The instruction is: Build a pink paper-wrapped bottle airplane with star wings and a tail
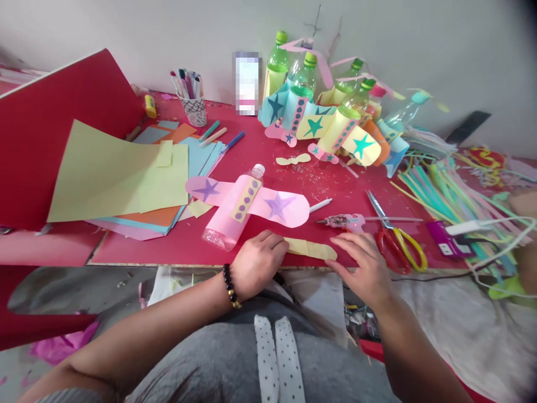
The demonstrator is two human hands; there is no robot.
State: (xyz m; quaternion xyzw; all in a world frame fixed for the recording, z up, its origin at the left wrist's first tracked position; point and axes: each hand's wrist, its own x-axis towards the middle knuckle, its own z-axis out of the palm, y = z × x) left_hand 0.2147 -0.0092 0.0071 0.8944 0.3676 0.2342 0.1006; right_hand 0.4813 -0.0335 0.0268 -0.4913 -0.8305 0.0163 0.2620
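Observation:
A narrow yellow paper strip (312,249) with a rounded right end lies at the table's front edge. My left hand (259,262), wearing a beaded bracelet, is closed over its left end and hides that part. Beside the rounded end, my right hand (364,262) has thumb and fingers apart, the tips at the paper. Just beyond my left hand lies a plastic bottle (222,239) wrapped in pink paper, with pink paper wings (289,208) bearing purple stars and a yellow dotted strip.
Right of my hands lie a glue gun (346,222), scissors (392,229) and a purple power block (448,238). Coloured paper sheets (121,184) are stacked left. Several decorated bottles (308,84), a pen cup (193,109) and a phone (247,84) stand along the wall.

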